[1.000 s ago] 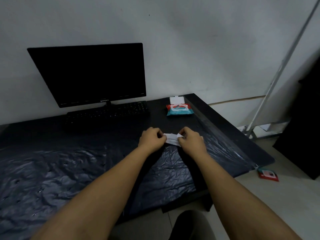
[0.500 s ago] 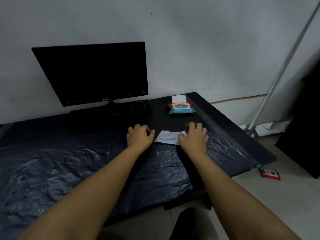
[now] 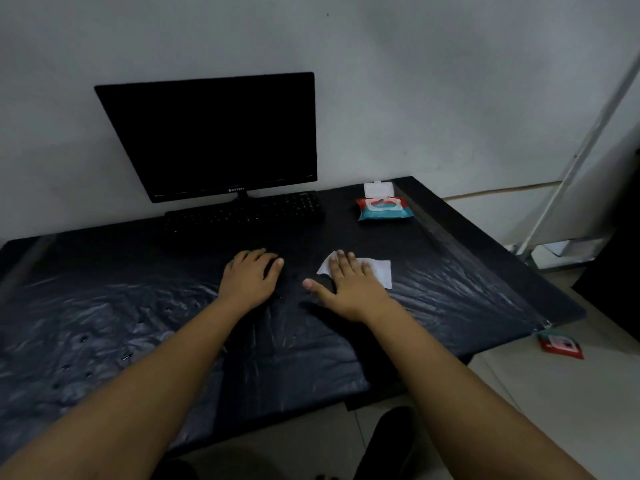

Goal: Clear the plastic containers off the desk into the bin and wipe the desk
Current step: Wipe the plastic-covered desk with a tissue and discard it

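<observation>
One white wipe [image 3: 375,270] lies flat on the desk [image 3: 485,271], unfolded into a rough rectangle, right of centre and well back from the near edge. The right hand [image 3: 349,289] presses on its left part with fingers straight and spread, thumb out to the left. The left hand [image 3: 250,278] rests on the dark crinkled plastic sheet [image 3: 104,327] just left of it, fingers loosely curled and holding nothing. Farther back on the right sits a red and teal wipes packet [image 3: 384,207] with its white lid flipped up. A black keyboard [image 3: 242,213] and monitor [image 3: 214,136] stand at the far edge; the monitor's small logo is too blurred to read, perhaps a brand name.
</observation>
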